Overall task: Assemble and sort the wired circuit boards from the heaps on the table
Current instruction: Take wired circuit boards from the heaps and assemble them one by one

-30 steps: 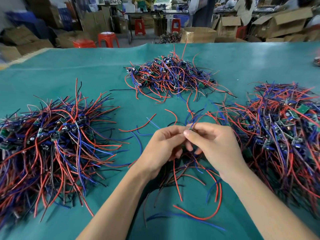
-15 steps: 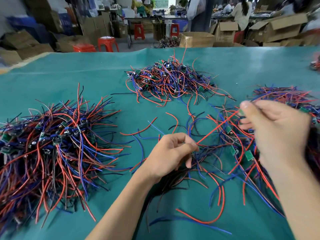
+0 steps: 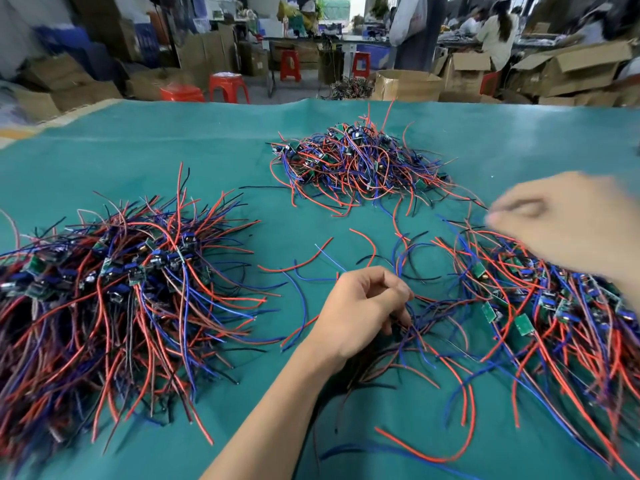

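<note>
— Circuit boards, small and green with red, blue and black wires soldered on, lie in three heaps on the teal table cover (image 3: pixel 145 140). Can you place them for me?

— I see the big left heap (image 3: pixel 114 289) spread near the table's left edge, the far heap (image 3: pixel 360 161) towards the middle back, and the right heap (image 3: pixel 554 306) under my right hand (image 3: pixel 568 226). Loose red, blue and black wires (image 3: pixel 426 344) lie between the heaps, in front of me.

— What are the hands doing?

— My left hand (image 3: pixel 360 310) rests low in the middle, fingers curled, thumb and fingertips pinching a few of those loose wires where they bunch together. The right hand hovers above the right heap, well apart from the left. It is blurred; I cannot tell whether it pinches anything.

— And behind the table?

— Red plastic stools (image 3: pixel 228 86) and brown cardboard boxes (image 3: pixel 405 85) stand on the floor.
</note>
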`<state>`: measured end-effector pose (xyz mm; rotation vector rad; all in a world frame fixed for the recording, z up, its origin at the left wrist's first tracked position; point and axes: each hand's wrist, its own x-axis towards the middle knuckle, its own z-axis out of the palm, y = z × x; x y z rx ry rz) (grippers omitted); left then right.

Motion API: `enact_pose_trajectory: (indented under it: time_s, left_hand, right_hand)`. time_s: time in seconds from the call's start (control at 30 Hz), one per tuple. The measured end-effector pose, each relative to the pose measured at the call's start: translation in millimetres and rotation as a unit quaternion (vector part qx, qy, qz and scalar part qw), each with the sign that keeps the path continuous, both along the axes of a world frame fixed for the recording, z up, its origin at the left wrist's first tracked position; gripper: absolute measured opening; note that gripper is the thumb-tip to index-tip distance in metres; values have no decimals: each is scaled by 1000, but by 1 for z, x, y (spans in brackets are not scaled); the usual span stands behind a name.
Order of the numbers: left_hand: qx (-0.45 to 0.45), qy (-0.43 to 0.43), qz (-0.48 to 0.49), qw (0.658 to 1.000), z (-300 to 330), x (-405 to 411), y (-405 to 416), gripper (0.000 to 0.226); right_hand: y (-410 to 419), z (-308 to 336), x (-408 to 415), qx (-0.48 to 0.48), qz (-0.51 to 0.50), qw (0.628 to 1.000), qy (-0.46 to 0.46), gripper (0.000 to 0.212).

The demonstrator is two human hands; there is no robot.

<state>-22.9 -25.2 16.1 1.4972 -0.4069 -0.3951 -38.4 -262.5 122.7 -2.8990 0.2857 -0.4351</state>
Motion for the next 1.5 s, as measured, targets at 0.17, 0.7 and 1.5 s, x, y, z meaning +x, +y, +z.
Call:
enact_pose_trajectory:
  time_s: [0.17, 0.7, 1.5]
  left_hand:
    - [-2, 9, 6, 1000, -1, 0, 0, 9]
    - [-36, 33, 61, 997, -5, 6, -2, 9]
    - [-19, 0, 128, 992, -14, 8, -7, 31]
  right_hand:
    - [79, -48, 105, -6, 139, 981, 138, 40]
    - [76, -61, 90, 442, 62, 895, 4, 18]
    - [74, -69, 163, 97, -36, 991, 89, 26]
